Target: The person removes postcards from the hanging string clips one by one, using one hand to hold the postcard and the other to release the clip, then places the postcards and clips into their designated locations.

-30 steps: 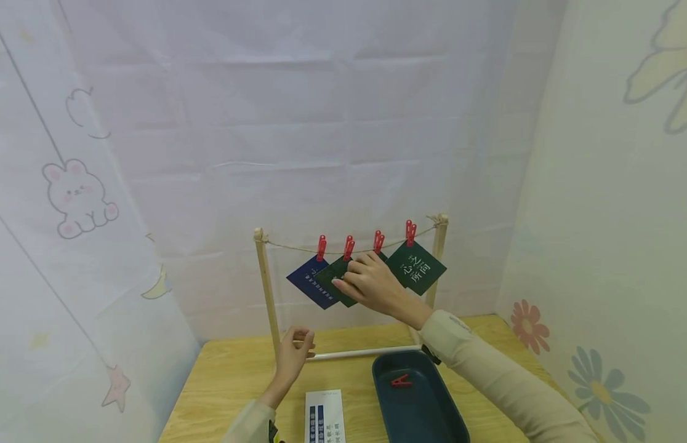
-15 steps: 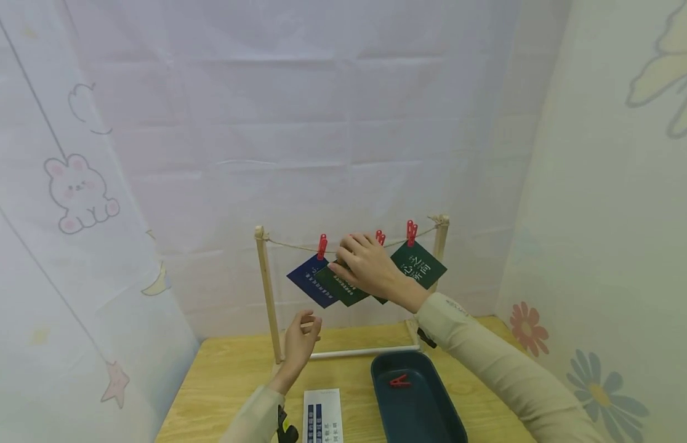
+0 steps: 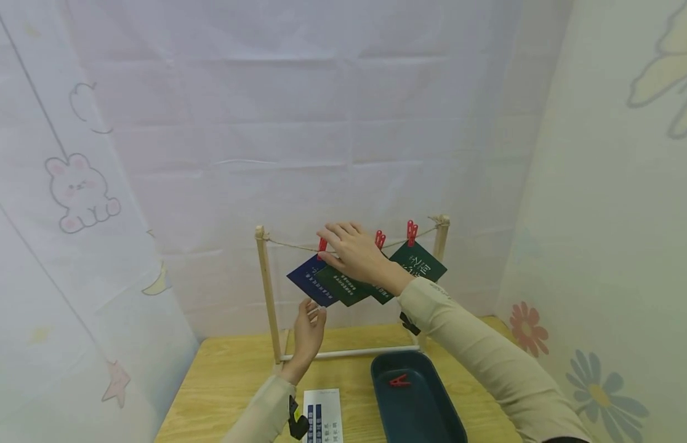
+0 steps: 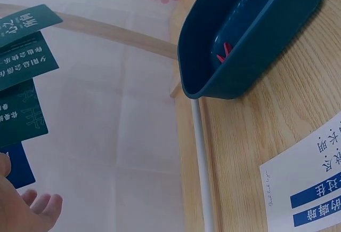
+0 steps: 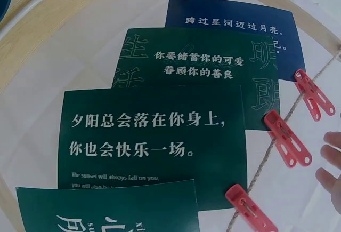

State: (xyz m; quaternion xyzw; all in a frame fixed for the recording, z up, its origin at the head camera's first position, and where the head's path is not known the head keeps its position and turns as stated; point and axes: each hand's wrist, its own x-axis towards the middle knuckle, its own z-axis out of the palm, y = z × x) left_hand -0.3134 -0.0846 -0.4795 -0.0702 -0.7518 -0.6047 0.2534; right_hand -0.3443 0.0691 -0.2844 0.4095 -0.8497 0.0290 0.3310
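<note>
Four green or navy paper cards [image 5: 154, 138]: hanging from brown twine [image 5: 260, 165].
Your left hand [image 3: 308, 332], right hand [image 3: 359, 255]: fingers loose, holding nothing.
Leftmost red plastic clip [image 3: 322, 245]: apparently your reach; next likely calls for pinching it.

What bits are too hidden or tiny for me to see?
Head view: the white card, near end cut off by the bottom edge.
Head view: the second clothespin from the left, behind the right hand.
Right wrist view: the blue card's second line, mostly behind a green card.
</note>
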